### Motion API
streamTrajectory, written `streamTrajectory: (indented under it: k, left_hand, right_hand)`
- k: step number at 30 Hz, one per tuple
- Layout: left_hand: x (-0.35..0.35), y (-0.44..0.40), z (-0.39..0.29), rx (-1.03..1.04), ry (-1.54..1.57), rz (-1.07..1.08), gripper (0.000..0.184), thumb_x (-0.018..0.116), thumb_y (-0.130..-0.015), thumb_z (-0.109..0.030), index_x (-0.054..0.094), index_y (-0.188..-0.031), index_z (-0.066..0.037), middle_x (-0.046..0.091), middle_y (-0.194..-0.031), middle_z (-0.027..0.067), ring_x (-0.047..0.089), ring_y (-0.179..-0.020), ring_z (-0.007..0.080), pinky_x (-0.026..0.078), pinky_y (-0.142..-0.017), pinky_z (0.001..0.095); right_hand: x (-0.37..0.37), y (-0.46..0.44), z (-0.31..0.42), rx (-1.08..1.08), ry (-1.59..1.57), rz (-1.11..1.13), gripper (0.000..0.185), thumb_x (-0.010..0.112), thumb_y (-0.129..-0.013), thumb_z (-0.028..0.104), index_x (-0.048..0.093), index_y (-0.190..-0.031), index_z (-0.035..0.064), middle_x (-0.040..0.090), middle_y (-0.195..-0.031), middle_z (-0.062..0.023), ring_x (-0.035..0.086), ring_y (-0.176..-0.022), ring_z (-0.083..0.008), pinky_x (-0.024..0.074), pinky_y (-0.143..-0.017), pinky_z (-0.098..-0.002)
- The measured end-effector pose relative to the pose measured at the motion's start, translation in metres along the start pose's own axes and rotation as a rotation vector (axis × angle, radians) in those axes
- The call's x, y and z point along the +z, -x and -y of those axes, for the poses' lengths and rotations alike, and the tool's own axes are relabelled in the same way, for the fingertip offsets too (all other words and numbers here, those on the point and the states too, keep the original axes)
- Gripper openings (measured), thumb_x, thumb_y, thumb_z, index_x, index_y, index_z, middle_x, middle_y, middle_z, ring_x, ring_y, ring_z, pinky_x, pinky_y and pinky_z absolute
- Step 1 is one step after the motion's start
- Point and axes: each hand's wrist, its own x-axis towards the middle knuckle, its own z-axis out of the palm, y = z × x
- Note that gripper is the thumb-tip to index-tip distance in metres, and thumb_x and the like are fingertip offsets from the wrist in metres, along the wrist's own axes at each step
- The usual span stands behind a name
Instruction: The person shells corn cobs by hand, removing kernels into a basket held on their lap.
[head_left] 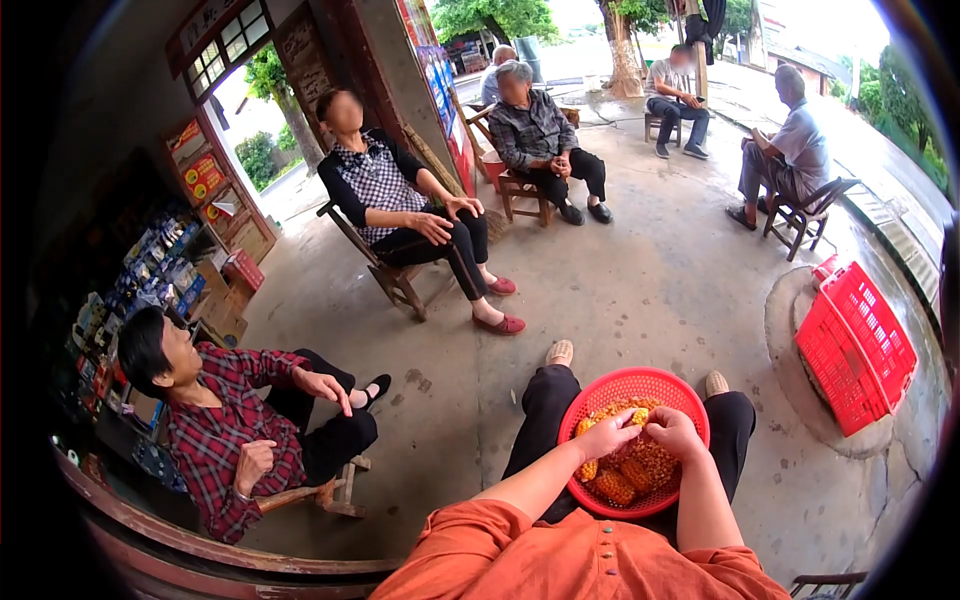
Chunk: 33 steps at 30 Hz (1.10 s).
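Note:
A round red plastic basket (573,408) rests on my lap between my knees. Loose yellow corn kernels (655,465) fill much of it, and several corn cobs (612,487) lie among them toward the near side. Above the basket's far half, my left hand (610,436) is closed on a small yellow corn cob (640,415). My right hand (676,432) grips the same cob from the other side, its fingers meeting the left ones. Much of the cob is covered by the fingers.
A red plastic crate (855,350) stands tilted on the floor at right. A person in a plaid shirt (235,425) sits close on my left; another in a checkered top (385,190) sits ahead. Several more people sit farther off. Shelves of goods (150,285) line the left.

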Motion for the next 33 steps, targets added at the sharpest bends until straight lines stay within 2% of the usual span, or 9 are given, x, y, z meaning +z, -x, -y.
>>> streamTrajectory:
  k: [2,3,5,12,15,17,27,33]
  left_hand:
    - [-0.001,-0.003,0.006,0.021,0.226,0.036,0.045,0.049,-0.101,-0.019,0.038,-0.142,-0.004,0.054,-0.118,0.0012,0.053,-0.104,0.0075,0.045,-0.088,0.0242]
    - [-0.002,-0.004,0.007,0.021,0.226,0.036,0.045,0.049,-0.101,-0.019,0.038,-0.142,-0.004,0.054,-0.118,0.0012,0.053,-0.104,0.0075,0.045,-0.088,0.0242]
    - [-0.005,-0.005,0.01,0.007,0.205,0.044,0.047,0.048,-0.101,-0.019,0.036,-0.142,-0.001,0.05,-0.13,0.0052,0.048,-0.119,0.0116,0.04,-0.101,0.0273]
    - [-0.007,-0.002,0.006,-0.035,0.182,0.002,0.051,0.049,-0.1,-0.018,0.032,-0.146,-0.001,0.05,-0.133,0.006,0.049,-0.119,0.0123,0.041,-0.101,0.0278]
    - [-0.008,-0.003,0.007,-0.015,0.268,0.049,0.051,0.05,-0.1,-0.017,0.032,-0.146,-0.002,0.05,-0.133,0.0057,0.051,-0.119,0.013,0.041,-0.101,0.0284]
    - [-0.01,-0.005,0.011,0.016,0.336,0.099,0.05,0.049,-0.1,-0.016,0.033,-0.146,-0.004,0.051,-0.132,0.0053,0.051,-0.119,0.0132,0.041,-0.101,0.0287]
    - [-0.011,-0.005,0.012,0.019,0.326,0.071,0.047,0.05,-0.1,-0.016,0.037,-0.143,-0.004,0.053,-0.128,0.0019,0.052,-0.115,0.0103,0.041,-0.099,0.0268]
    - [-0.009,-0.001,0.005,0.034,0.353,-0.018,0.046,0.054,-0.099,-0.016,0.041,-0.141,-0.005,0.055,-0.125,0.0016,0.053,-0.114,0.0107,0.043,-0.098,0.0265]
  right_hand:
    - [0.001,0.001,0.001,-0.035,0.023,-0.022,0.016,0.066,-0.087,0.013,0.064,-0.098,0.0009,0.065,-0.085,-0.0009,0.061,-0.078,-0.0095,0.0504,-0.071,-0.0245]
    - [0.001,0.002,0.004,-0.035,0.023,-0.021,0.016,0.066,-0.087,0.013,0.064,-0.098,0.0009,0.065,-0.085,-0.0009,0.061,-0.078,-0.0095,0.0504,-0.071,-0.0245]
    - [0.002,0.005,0.011,-0.064,-0.055,-0.018,0.019,0.068,-0.087,0.013,0.063,-0.1,0.0013,0.064,-0.087,-0.001,0.06,-0.079,-0.0097,0.0501,-0.071,-0.0243]
    - [0.004,0.005,0.013,-0.054,-0.094,-0.041,0.022,0.072,-0.086,0.016,0.062,-0.1,0.0022,0.064,-0.086,-0.001,0.06,-0.079,-0.0096,0.0499,-0.071,-0.0244]
    - [0.005,0.006,0.015,-0.073,-0.038,-0.078,0.022,0.073,-0.085,0.016,0.062,-0.099,0.0025,0.064,-0.084,-0.001,0.06,-0.078,-0.0092,0.05,-0.07,-0.0244]
    - [0.005,0.003,0.008,-0.1,-0.009,-0.108,0.021,0.073,-0.085,0.016,0.062,-0.098,0.0028,0.064,-0.082,-0.0012,0.06,-0.077,-0.009,0.0498,-0.069,-0.0243]
    - [0.004,0.005,0.013,-0.126,0.032,-0.124,0.019,0.074,-0.084,0.016,0.063,-0.093,0.0033,0.063,-0.081,-0.0002,0.059,-0.075,-0.0086,0.0496,-0.069,-0.0251]
    - [0.003,0.005,0.013,-0.111,-0.106,-0.009,0.031,0.076,-0.083,0.021,0.062,-0.103,0.0025,0.064,-0.089,-0.0015,0.06,-0.084,-0.0099,0.0499,-0.077,-0.0261]
